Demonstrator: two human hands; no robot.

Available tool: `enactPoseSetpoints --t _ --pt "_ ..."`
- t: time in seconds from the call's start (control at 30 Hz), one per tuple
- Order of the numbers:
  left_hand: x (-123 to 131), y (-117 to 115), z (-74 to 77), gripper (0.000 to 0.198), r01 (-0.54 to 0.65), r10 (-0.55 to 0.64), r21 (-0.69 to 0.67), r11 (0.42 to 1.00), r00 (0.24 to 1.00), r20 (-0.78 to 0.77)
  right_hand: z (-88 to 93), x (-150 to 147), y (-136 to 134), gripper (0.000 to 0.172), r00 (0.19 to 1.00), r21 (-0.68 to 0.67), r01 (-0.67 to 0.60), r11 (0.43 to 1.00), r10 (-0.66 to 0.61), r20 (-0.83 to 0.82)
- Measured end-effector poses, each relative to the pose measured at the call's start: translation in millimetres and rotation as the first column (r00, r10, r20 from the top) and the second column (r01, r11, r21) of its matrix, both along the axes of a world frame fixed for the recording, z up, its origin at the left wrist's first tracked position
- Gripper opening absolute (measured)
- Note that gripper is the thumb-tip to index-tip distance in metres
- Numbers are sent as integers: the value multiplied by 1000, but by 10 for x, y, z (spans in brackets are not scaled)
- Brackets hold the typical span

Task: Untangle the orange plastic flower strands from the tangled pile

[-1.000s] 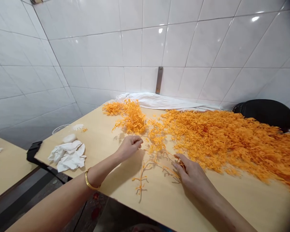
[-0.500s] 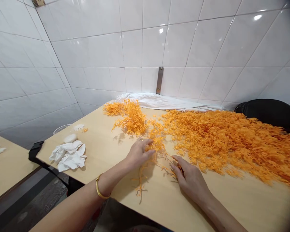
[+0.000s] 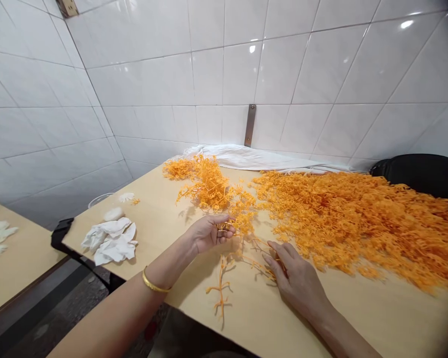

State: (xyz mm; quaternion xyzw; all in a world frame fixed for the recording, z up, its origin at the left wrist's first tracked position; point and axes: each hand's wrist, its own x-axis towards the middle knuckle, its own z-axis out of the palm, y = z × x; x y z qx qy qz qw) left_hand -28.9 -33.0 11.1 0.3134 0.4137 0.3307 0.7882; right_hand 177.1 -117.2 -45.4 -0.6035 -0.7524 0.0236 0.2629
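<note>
Left fingers [image 3: 219,219] now curled around sprigs [image 3: 244,223]

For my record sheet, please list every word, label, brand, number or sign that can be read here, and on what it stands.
There are none: no readable text shows on the orange branching sprigs, the crumpled white tissues, the black rounded object or the glossy white wall tiles.

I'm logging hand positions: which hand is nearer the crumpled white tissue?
The left. The left hand, with thin orange branching sprigs at its fingertips, is right of the tissue; the right hand is farther right.
</note>
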Motion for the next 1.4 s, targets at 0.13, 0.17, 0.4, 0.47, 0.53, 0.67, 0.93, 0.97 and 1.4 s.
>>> enactPoseSetpoints --t 0.13,0.17,0.4,0.47,0.53,0.67,0.93,0.97,1.4 --pt "31 -26 42 13 -14 18 -88 996 999 47 -27 -18 7 39 998 132 -4 991 -5 67" --pt "46 -41 34 17 -18 20 -94 995 999 25 -31 -19 9 38 997 168 -10 986 -2 73" --pt "166 -230 -193 30 52 -56 -67 996 997 -52 39 6 13 28 995 397 -11 918 -31 98" --pt "195 -276 -241 17 31 -29 28 999 997 -65 135 -20 15 24 998 427 -36 903 10 62" --pt "220 -306 -271 8 26 -18 117 993 998 -67 258 -84 34 23 994 391 -92 916 104 -10" --pt "257 -332 -309 6 40 -33 168 985 998 -47 431 -285 145 22 957 139 -196 971 220 -187" --pt "92 -212 -152 52 173 -141 184 968 974 -178 276 -440 275 13 915 -15 -194 981 175 -363" --pt "74 -171 -113 56 153 -94 209 966 958 -271 269 -435 268 12 913 6 -193 981 182 -364" --pt "475 142 -252 22 46 74 301 953 924 -375 174 -448 236 19 919 287 -375 881 312 242"
